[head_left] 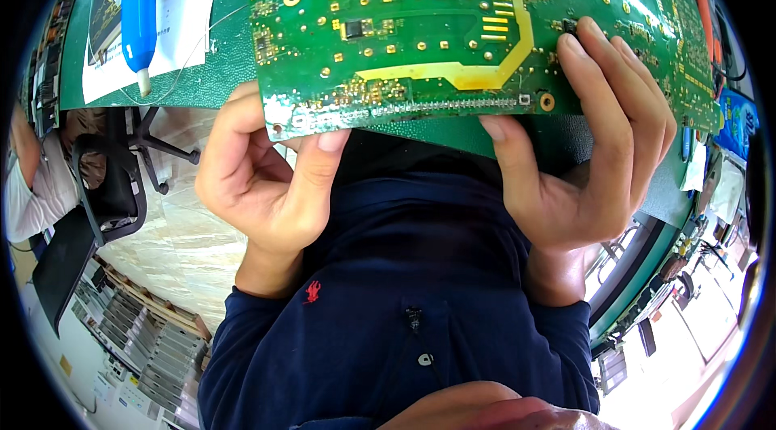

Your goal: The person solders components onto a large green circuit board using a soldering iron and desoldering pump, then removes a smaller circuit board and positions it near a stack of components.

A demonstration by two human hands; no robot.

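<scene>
**Both hands hold a green circuit board at its lower edge**

A large green circuit board (420, 26) fills the upper middle of the frame, its solder side facing the camera, with a yellow outlined track bending across its centre. The left hand (271, 179), at centre left, is closed on the board's lower left corner, the thumb pressed up against the edge and the fingers curled behind it. The right hand (590, 163), at centre right, grips the lower right part of the board, the thumb under the edge and the fingers laid over the face of the board.

Behind the board, a green counter (218, 66) runs across the top of the frame. On it in the upper left lies a white sheet of paper (190, 18) with a blue and white pen-shaped tool (140, 10) resting across it. At the left edge a black office chair (113, 179) stands beside another person's white sleeve (36, 196). The person's dark blue shirt (388, 284) fills the lower middle.
</scene>
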